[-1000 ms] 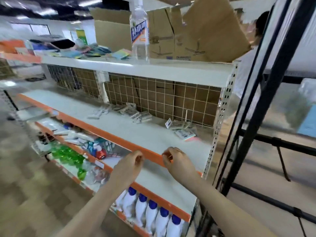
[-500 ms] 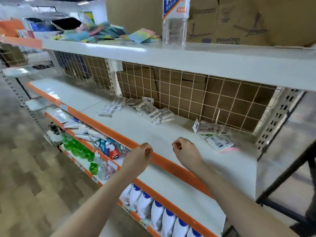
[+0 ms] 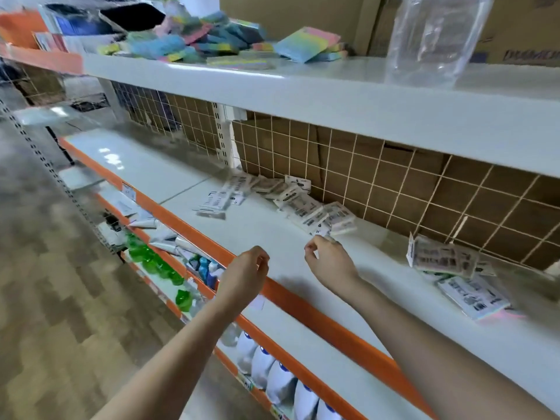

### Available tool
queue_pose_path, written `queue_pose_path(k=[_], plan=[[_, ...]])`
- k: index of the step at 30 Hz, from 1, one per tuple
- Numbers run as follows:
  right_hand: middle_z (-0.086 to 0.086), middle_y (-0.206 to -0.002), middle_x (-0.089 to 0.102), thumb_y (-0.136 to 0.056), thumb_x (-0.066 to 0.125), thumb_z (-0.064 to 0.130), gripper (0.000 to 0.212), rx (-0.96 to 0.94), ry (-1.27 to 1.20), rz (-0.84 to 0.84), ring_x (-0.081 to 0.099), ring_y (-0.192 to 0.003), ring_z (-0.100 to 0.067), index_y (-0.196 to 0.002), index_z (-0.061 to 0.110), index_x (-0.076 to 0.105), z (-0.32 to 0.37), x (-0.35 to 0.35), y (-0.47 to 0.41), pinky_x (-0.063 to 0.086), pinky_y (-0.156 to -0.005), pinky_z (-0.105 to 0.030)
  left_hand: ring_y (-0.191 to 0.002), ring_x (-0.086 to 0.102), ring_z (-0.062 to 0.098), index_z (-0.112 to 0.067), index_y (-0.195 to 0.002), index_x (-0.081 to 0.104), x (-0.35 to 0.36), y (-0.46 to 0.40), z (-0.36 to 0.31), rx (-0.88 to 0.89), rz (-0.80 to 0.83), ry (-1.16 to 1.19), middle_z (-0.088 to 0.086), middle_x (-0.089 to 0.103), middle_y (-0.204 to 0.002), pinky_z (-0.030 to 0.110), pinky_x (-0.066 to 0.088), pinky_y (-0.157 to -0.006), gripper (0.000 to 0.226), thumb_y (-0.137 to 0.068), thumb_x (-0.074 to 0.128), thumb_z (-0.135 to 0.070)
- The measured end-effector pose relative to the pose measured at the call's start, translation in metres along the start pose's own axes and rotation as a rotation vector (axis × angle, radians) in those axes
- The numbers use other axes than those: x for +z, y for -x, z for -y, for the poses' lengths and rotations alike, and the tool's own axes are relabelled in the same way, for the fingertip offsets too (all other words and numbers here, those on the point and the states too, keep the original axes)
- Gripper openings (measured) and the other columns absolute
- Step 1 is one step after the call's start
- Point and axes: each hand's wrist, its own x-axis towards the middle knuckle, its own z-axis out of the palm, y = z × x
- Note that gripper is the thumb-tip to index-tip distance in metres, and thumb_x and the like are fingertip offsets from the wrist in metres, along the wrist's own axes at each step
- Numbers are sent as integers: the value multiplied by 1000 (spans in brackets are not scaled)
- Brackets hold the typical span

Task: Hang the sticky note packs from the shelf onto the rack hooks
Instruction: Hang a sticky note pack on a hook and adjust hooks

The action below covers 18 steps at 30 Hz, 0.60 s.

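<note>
Closer to shelf (image 3: 272,234) than half a second back; both hands further in over orange edge. Left hand (image 3: 247,272) loosely curled, holding nothing. Right hand (image 3: 328,262) fingers curled, pinch uncertain, reaching toward 12 o'clock, likely for nearest sticky note packs (image 3: 321,215) against wire grid (image 3: 394,183). More packs (image 3: 445,257) at 2 o'clock. Rack hooks out of view. Clear bottle (image 3: 433,40) on top shelf.

Both forearms are bare all the way to the frame's lower edge, with no sleeve covering them. The left hand (image 3: 247,275) and the right hand (image 3: 331,263) wear no glove, ring, watch or wristband.
</note>
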Motion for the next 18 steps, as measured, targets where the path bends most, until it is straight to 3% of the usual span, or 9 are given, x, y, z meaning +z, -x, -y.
queue_pose_path(k=[4, 8, 18], plan=[[-6, -118, 57, -95, 45, 22, 22, 16, 45, -13, 50, -112, -26, -110, 15, 59, 10, 16, -34, 42, -92, -35, -98, 60, 23, -16, -111, 60, -4, -39, 24, 31, 1, 3, 4, 66, -109, 36, 50, -79, 21, -94, 47, -14], [-8, -125, 54, -94, 46, 21, 27, 48, 122, -75, 50, -115, -29, -117, 15, 58, 21, 32, -74, 39, -93, -35, -110, 55, 20, -18, -114, 58, -10, -84, 48, 40, -11, 6, 0, 62, -117, 33, 46, -85, 23, -94, 47, -16], [-15, -135, 41, -90, 51, 32, 53, 313, 416, -167, 36, -127, -34, -135, 7, 40, 37, 73, -158, 36, -98, -44, -126, 38, 32, -11, -128, 43, -26, -196, 123, 22, -107, -300, 13, 47, -132, 42, 36, -98, 42, -93, 49, -35]])
